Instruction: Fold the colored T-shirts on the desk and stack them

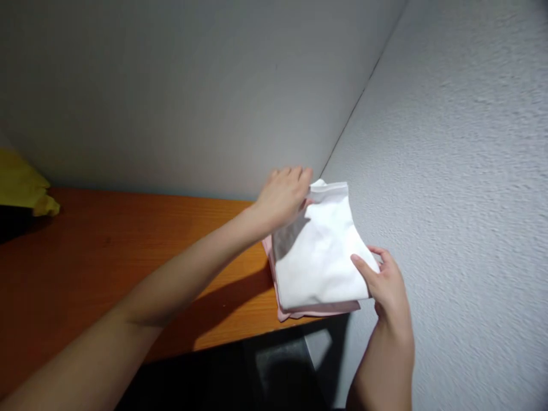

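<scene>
Two pale grey walls [449, 171] meet beside an orange-brown wooden shelf [107, 257]. In that corner, at the shelf's front edge, a folded white cloth [319, 257] lies on a folded pink cloth [317, 311]. Holding opposite ends probably keeps the fold square. The white cloth looks smooth and hemmed. The left hand [282, 197] curls over its far edge, and the right hand [387, 285] pinches its near corner, thumb on top.

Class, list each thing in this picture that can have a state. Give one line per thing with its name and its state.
white cloth: folded, lying on the pink cloth, held at two edges.
pink cloth: folded, flat on the wooden shelf, mostly covered.
left hand: closed on the white cloth's far edge.
right hand: closed on its near right corner, thumb on top.
yellow thing: crumpled, at the shelf's left end.
wooden shelf: level, bearing both cloths.
</scene>
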Available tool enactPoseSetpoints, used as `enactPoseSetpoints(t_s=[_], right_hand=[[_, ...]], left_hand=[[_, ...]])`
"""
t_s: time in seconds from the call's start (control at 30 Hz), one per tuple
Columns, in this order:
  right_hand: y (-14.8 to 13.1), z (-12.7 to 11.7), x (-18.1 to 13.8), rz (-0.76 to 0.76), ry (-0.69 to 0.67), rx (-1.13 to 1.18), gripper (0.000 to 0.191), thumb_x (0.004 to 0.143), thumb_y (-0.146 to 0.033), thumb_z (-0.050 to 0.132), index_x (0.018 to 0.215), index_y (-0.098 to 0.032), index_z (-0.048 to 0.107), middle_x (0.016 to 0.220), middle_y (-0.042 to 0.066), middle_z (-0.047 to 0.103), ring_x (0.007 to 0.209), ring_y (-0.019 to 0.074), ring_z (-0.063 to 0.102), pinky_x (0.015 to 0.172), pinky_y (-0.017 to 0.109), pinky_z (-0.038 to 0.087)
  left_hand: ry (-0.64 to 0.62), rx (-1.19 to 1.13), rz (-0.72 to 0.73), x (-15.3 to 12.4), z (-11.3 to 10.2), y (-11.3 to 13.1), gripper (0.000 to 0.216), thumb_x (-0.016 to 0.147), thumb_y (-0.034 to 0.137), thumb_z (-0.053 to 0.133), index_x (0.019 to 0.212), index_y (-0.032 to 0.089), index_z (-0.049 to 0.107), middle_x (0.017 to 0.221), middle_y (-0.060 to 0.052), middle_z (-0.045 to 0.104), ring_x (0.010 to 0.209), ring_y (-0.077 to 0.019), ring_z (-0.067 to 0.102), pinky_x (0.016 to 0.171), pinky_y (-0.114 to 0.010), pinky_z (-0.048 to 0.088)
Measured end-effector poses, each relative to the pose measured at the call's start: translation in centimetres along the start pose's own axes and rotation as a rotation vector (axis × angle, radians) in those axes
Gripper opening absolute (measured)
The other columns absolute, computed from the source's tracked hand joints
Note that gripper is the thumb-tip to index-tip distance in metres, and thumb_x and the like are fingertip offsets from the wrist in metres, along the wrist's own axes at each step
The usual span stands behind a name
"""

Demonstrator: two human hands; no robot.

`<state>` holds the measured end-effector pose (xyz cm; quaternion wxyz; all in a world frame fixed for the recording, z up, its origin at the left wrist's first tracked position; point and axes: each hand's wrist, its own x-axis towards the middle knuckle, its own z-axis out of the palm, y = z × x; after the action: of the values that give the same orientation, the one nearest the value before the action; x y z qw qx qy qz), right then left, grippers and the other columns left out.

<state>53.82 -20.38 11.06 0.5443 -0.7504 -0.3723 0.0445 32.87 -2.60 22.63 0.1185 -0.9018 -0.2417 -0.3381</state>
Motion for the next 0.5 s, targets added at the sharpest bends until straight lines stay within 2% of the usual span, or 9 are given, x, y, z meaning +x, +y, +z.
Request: enactPoseSetpoints(t_s=[0.07,0.2,0.27,0.37,0.5], right_hand=[[2.2,0.6,0.2,0.044,-0.01,-0.149,0.042,0.088,-0.045,0.064,0.117,-0.016,0.058,0.104,0.012,0.066,0.084,0.0209,0.065,0.069,0.033,0.056],[4.9,2.8,-1.0,0.108,0.011,-0.272,0.033,0.095,-0.037,0.059,0.121,-0.017,0.057,0.12,0.008,0.059,0.1,0.0205,0.061,0.085,0.04,0.054],[5.5,3.7,-1.6,0.135,0.026,-0.321,0.034,0.095,-0.037,0.059,0.122,-0.017,0.057,0.122,0.009,0.058,0.103,0.0217,0.06,0.087,0.041,0.054],[6.2,4.1,-2.1,0.155,0.043,-0.383,0.033,0.095,-0.037,0.058,0.122,-0.018,0.058,0.123,0.009,0.057,0.103,0.0213,0.06,0.087,0.041,0.053],[6.0,3.6,-2.1,0.119,0.042,-0.42,0.03,0.096,-0.037,0.058,0.121,-0.02,0.058,0.124,0.009,0.057,0.104,0.0206,0.059,0.089,0.039,0.053]], left_hand=[[-0.072,-0.063,-0.046,-3.0,2.3,1.8,0.027,0.095,0.036,0.049,0.11,0.014,0.051,0.111,-0.013,0.062,0.105,-0.0282,0.057,0.085,-0.037,0.042],[-0.491,-0.358,-0.271,-12.2,7.0,4.7,0.033,0.096,0.046,0.042,0.099,0.016,0.055,0.09,-0.01,0.067,0.079,-0.0247,0.064,0.066,-0.032,0.042],[-0.569,-0.506,-0.371,-15.4,9.0,5.7,0.036,0.096,0.05,0.04,0.097,0.017,0.054,0.087,-0.008,0.067,0.076,-0.0237,0.064,0.061,-0.03,0.04],[-0.588,-0.63,-0.473,-16.9,10.6,6.9,0.042,0.095,0.054,0.036,0.092,0.018,0.057,0.085,-0.008,0.067,0.076,-0.0232,0.064,0.062,-0.03,0.04],[-0.631,-0.689,-0.58,-15.6,10.9,7.7,0.04,0.09,0.052,0.044,0.089,0.017,0.062,0.081,-0.009,0.067,0.072,-0.0219,0.061,0.064,-0.031,0.042]])
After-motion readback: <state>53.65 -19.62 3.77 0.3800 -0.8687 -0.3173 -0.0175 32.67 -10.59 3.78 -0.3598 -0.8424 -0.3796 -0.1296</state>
